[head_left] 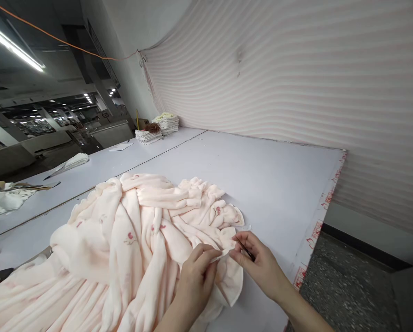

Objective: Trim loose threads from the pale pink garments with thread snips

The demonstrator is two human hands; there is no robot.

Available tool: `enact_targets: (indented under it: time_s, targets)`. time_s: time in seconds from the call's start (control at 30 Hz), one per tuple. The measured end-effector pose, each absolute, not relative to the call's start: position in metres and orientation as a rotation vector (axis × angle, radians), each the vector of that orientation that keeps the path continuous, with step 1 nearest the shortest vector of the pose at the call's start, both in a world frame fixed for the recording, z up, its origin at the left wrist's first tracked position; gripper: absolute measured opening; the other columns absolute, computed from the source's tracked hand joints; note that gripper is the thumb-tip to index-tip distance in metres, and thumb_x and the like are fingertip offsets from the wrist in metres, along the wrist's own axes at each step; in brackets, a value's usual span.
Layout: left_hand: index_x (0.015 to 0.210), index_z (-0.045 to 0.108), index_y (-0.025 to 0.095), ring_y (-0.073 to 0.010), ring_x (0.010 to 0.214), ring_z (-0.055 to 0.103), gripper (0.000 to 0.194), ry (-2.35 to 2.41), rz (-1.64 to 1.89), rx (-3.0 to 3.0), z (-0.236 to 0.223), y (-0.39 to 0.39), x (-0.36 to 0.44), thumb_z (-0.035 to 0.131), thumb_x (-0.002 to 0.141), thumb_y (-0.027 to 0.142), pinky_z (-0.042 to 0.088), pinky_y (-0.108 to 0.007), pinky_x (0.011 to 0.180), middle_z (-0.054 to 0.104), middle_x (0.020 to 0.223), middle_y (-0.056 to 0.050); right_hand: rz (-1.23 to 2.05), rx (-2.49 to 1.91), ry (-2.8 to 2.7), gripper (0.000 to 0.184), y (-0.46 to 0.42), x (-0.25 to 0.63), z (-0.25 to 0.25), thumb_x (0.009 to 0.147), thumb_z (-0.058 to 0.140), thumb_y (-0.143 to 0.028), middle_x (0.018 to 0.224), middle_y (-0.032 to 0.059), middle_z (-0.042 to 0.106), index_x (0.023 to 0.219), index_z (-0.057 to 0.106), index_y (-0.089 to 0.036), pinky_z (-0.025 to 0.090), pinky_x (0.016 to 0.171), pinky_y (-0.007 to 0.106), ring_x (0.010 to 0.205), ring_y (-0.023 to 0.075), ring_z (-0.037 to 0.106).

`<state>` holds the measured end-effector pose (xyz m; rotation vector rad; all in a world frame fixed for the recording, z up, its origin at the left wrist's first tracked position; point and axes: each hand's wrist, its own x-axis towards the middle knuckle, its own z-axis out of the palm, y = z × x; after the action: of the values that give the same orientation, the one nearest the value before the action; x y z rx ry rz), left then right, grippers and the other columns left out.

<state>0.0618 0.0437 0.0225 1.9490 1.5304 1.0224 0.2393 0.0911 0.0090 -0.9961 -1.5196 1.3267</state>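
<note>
A big heap of pale pink plush fabric (140, 249) with small red flower motifs lies in loose folds on the table in the head view. My left hand (197, 276) pinches the fabric's edge between thumb and fingers at the heap's right side. Close beside it, my right hand (256, 263) is closed around a small dark pointed tool (245, 249), its thumb tip near the pinched edge. The tool's kind cannot be made out, since the fingers cover part of it. Below both hands, a corner of the fabric hangs over the tabletop.
The pale table (255, 170) has a right edge with red-printed tape (319, 226). Stacks of folded cloth (167, 123) stand at the back. White cloth pieces (9, 198) lie at left. A striped sheet (279, 78) hangs behind; speckled floor (348, 281) shows at right.
</note>
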Motion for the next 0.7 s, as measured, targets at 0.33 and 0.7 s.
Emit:
enact_targets:
  time_s: [0.33, 0.7]
  targets:
    - [0.091, 0.057, 0.019, -0.0152, 0.076, 0.062, 0.018, 1.673, 1.015, 2.601, 0.022, 0.037, 0.063, 0.045, 0.085, 0.007, 0.042, -0.027, 0.068, 0.069, 0.092, -0.005, 1.214, -1.090, -1.915, 0.024, 0.083, 0.251, 0.030, 0.082, 0.057, -0.039, 0.100, 0.0045, 0.070, 0.096, 0.071, -0.027, 0.047, 0.082, 0.035, 0.093, 0.0247, 0.063]
    - [0.077, 0.060, 0.019, -0.0183, 0.082, 0.060, 0.007, 1.632, 1.258, 1.975, 0.024, 0.037, 0.068, 0.055, 0.080, 0.015, 0.043, -0.028, 0.072, 0.067, 0.089, -0.006, 1.261, -1.082, -1.762, 0.028, 0.079, 0.245, 0.018, 0.078, 0.063, -0.034, 0.096, 0.0043, 0.067, 0.104, 0.064, -0.024, 0.050, 0.077, 0.030, 0.087, 0.0205, 0.063]
